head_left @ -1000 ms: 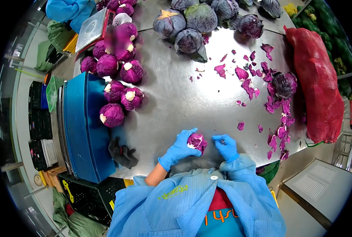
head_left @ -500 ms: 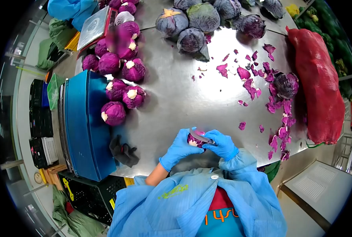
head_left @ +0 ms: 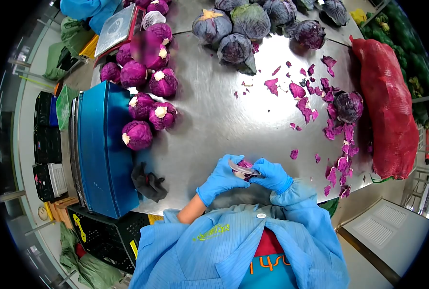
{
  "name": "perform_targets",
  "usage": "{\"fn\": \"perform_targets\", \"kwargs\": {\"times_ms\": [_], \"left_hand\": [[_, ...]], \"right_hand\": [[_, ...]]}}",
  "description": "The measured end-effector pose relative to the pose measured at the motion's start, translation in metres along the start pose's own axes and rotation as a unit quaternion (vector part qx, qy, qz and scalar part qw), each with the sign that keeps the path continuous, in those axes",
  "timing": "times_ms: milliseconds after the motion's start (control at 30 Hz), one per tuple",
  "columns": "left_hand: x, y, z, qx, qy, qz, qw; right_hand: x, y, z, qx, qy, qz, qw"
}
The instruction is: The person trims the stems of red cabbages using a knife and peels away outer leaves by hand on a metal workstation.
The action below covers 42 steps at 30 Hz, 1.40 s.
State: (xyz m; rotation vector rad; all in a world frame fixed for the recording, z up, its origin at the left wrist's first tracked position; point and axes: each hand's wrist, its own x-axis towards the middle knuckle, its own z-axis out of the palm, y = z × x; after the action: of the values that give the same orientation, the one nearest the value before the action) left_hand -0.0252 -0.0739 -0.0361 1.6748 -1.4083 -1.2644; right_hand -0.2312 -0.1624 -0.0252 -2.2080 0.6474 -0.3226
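Both hands wear blue gloves and meet over the front edge of the steel table (head_left: 209, 125). In my left hand (head_left: 222, 177) is a red cabbage (head_left: 244, 164), mostly covered by the fingers, with some pale cut surface showing. My right hand (head_left: 272, 175) grips a knife (head_left: 240, 168); its curved blade lies across the cabbage and points left. Loose purple leaf scraps (head_left: 303, 108) are scattered on the table to the right, around another red cabbage (head_left: 348, 105).
Trimmed red cabbages (head_left: 163, 115) line the left side, near a scale (head_left: 114, 32) and a blue metal box (head_left: 101, 149). A dark cloth (head_left: 147, 182) lies by the box. Untrimmed cabbages (head_left: 250, 22) sit at the back. A full red mesh sack (head_left: 385, 108) bounds the right.
The knife blade has swung slightly across the cabbage, its tip now lower and further left. Both hands stay close together in nearly the same place.
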Motion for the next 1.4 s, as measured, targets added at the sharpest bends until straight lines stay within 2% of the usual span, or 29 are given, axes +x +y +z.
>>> {"fn": "perform_targets", "kwargs": {"times_ms": [167, 267, 300, 400, 433, 533, 567, 600, 667, 767, 900, 1000, 1100, 1200, 1333, 1400], "left_hand": [[-0.001, 0.005, 0.000, 0.068, 0.015, 0.072, 0.995], [0.003, -0.016, 0.003, 0.086, 0.024, 0.066, 0.994], [0.003, -0.001, -0.004, 0.038, 0.001, 0.014, 0.999], [-0.004, 0.012, -0.011, 0.002, -0.016, -0.027, 1.000], [-0.006, 0.011, -0.011, -0.004, -0.008, -0.025, 1.000], [-0.011, 0.007, -0.004, 0.006, 0.011, -0.028, 1.000], [-0.014, 0.006, -0.001, 0.024, 0.021, -0.038, 0.999], [-0.016, 0.006, 0.004, 0.041, 0.031, -0.050, 0.997], [-0.015, 0.003, 0.013, 0.044, 0.041, -0.060, 0.996], [-0.019, 0.004, 0.017, 0.035, 0.056, -0.059, 0.996], [-0.017, -0.002, 0.021, 0.018, 0.050, -0.045, 0.998], [-0.014, 0.000, 0.022, -0.010, 0.040, -0.056, 0.998], [-0.013, 0.002, 0.025, -0.001, 0.039, -0.073, 0.997], [-0.014, 0.003, 0.023, 0.005, 0.035, -0.084, 0.996], [-0.015, 0.015, 0.009, 0.024, 0.013, -0.026, 0.999], [-0.021, -0.001, -0.002, -0.186, -0.008, -0.008, 0.982]], "right_hand": [[-0.006, 0.007, 0.006, -0.087, -0.003, -0.037, 0.996], [-0.020, 0.011, 0.010, -0.065, -0.011, -0.060, 0.996], [-0.027, 0.008, 0.008, 0.007, 0.004, -0.029, 1.000], [-0.056, 0.024, 0.016, 0.107, 0.169, 0.151, 0.968], [-0.062, 0.034, 0.019, 0.099, 0.221, 0.284, 0.928], [-0.058, 0.035, 0.014, 0.088, 0.304, 0.257, 0.913], [-0.056, 0.022, 0.015, 0.203, 0.215, 0.315, 0.902], [-0.047, 0.004, 0.016, 0.242, 0.164, 0.315, 0.903], [-0.027, -0.026, 0.020, 0.243, 0.135, 0.291, 0.915], [-0.013, 0.001, 0.051, 0.351, 0.129, 0.326, 0.868], [-0.006, 0.011, 0.042, 0.410, 0.052, 0.354, 0.839], [-0.005, 0.017, 0.027, 0.266, 0.015, 0.246, 0.932], [-0.002, 0.022, 0.023, 0.232, 0.007, 0.184, 0.955], [0.000, 0.024, 0.020, 0.126, -0.006, 0.145, 0.981], [-0.006, 0.038, 0.013, 0.028, 0.032, 0.174, 0.984], [-0.025, 0.071, 0.005, -0.010, 0.048, 0.198, 0.979]]}}
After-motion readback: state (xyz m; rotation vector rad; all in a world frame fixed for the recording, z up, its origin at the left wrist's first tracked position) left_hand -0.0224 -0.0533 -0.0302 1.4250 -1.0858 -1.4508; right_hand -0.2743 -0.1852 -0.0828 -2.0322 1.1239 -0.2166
